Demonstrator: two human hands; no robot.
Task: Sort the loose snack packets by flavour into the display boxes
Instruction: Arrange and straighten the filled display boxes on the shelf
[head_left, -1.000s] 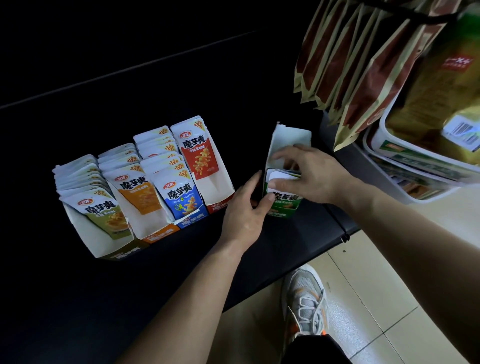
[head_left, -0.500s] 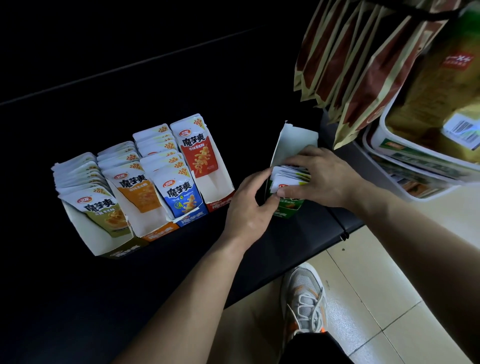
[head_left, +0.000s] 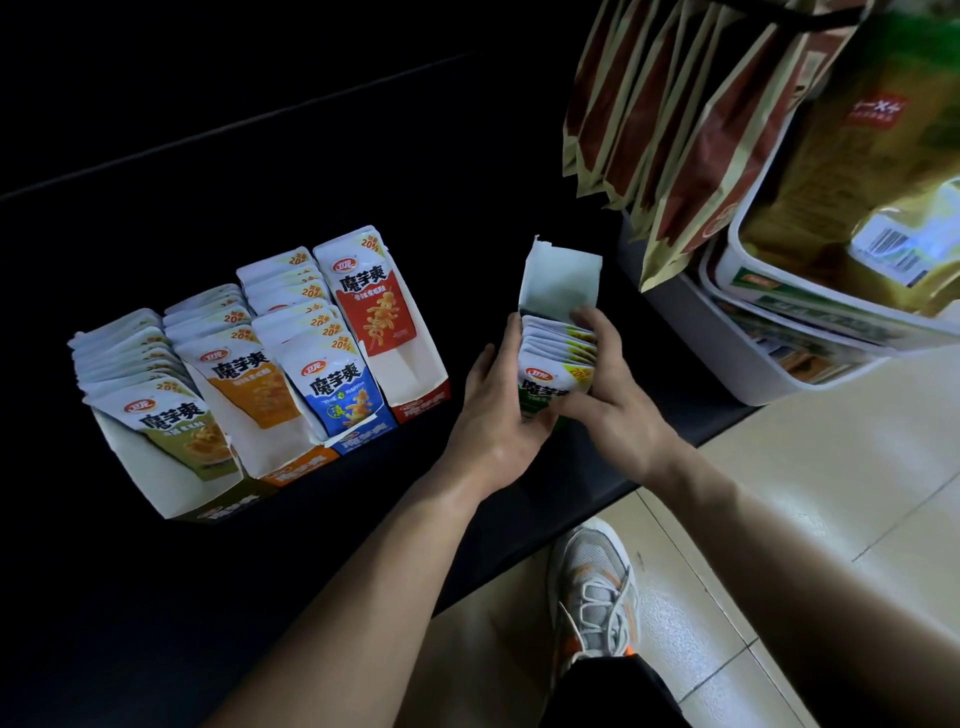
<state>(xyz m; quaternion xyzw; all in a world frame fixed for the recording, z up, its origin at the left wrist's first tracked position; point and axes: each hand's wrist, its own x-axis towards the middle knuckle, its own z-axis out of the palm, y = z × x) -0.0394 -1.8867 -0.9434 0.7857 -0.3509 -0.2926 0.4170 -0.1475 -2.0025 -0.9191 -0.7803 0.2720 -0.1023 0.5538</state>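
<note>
A green display box (head_left: 558, 283) with its white flap up stands on the dark counter, filled with several green-flavour packets (head_left: 550, 382). My left hand (head_left: 496, 421) grips the box's left side and front. My right hand (head_left: 610, 395) wraps its right side, thumb across the front packet and fingers over the packet tops. Left of them stand four filled boxes in a row: olive (head_left: 171, 441), orange (head_left: 249, 384), blue (head_left: 345, 397) and red (head_left: 376, 306).
The counter's (head_left: 545, 499) front edge runs diagonally just below my hands. At the right, brown hanging bags (head_left: 675, 114) and white tubs (head_left: 779, 332) crowd close to the green box. My shoe (head_left: 592, 592) stands on the tiled floor below.
My left hand slid from the box's front corner round its left side. My right hand came off the packet tops and now clasps the right side, showing the front packet.
</note>
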